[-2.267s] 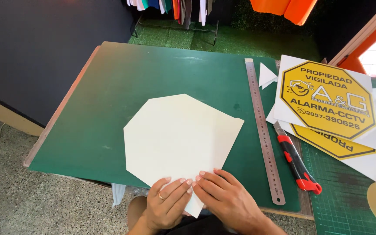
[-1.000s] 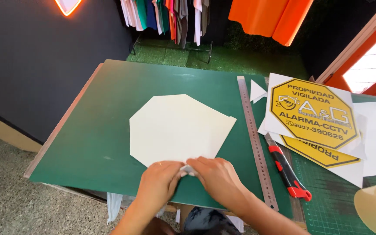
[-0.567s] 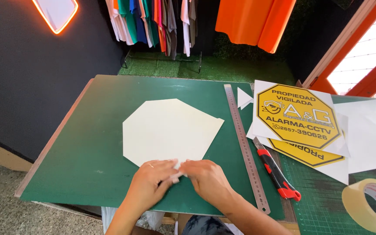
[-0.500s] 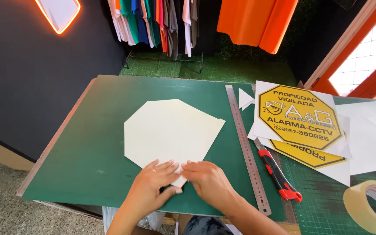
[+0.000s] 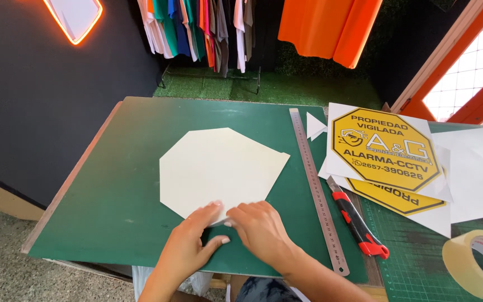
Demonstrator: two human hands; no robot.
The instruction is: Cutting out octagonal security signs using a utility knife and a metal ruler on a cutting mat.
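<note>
- At the near edge of the cream sheet (image 5: pixel 219 168), my left hand (image 5: pixel 194 243) and right hand (image 5: pixel 261 229) meet, both working on its nearest corner
- My left hand rests palm down on the green cutting mat (image 5: pixel 113 184), fingers together and stretched onto the sheet's lower edge, thumb spread out toward my right hand
- My right hand has its fingertips pressed onto that same corner, fingers bunched close; whether they actually pinch the paper or only press on it I cannot tell
- The cream sheet lies flat in the middle of the mat, a many-sided shape with angled corners on its left and a pointed corner on its right
- Just right of the sheet, a long steel ruler (image 5: pixel 317 190) runs from the far side of the mat toward me, close to the sheet's right point but not touching it
- Right of the ruler lies a red and black utility knife (image 5: pixel 356 218), nearly parallel to it
- Beyond the knife, farther right of the sheet, yellow octagonal signs (image 5: pixel 384 148) are stacked on white backing paper, one partly under the other
- A small white paper scrap (image 5: pixel 314 126) sits between the ruler's far end and the signs
- Far right of the sheet, at the near corner of the counter, a roll of clear tape (image 5: pixel 476 263) lies on a gridded green mat
</note>
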